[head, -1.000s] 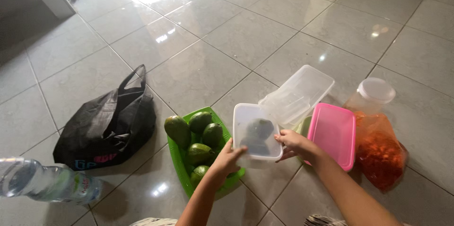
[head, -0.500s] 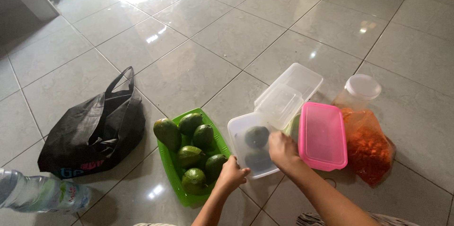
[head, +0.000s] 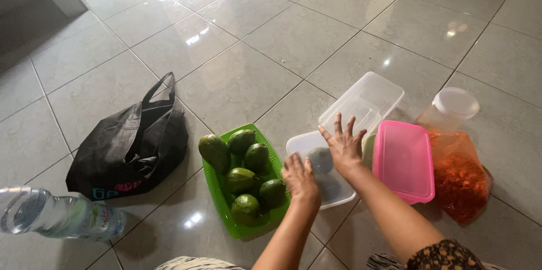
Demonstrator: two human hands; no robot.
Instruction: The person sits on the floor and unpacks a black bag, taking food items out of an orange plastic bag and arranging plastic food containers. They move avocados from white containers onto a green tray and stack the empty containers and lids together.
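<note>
A clear plastic box with a white lid point(head: 314, 162) lies on the tiled floor with one green avocado point(head: 320, 159) visible through the lid. My left hand point(head: 299, 177) presses on the lid's near left part. My right hand point(head: 343, 144) rests flat on the lid's far right part with fingers spread. Just left of the box sits a green tray point(head: 223, 199) holding several green avocados point(head: 243, 179). Neither hand holds anything.
A pink-lidded box point(head: 403, 160) lies right of my hands, with an open clear box point(head: 364, 100) behind. An orange bag of red stuff point(head: 460, 174) and a lidded jar point(head: 451, 109) stand far right. A black bag point(head: 132, 146) and water bottle point(head: 56, 216) lie left.
The lid, earlier held above the box, now sits on it. Both hands came down onto the lid, and my right hand's fingers spread flat.
</note>
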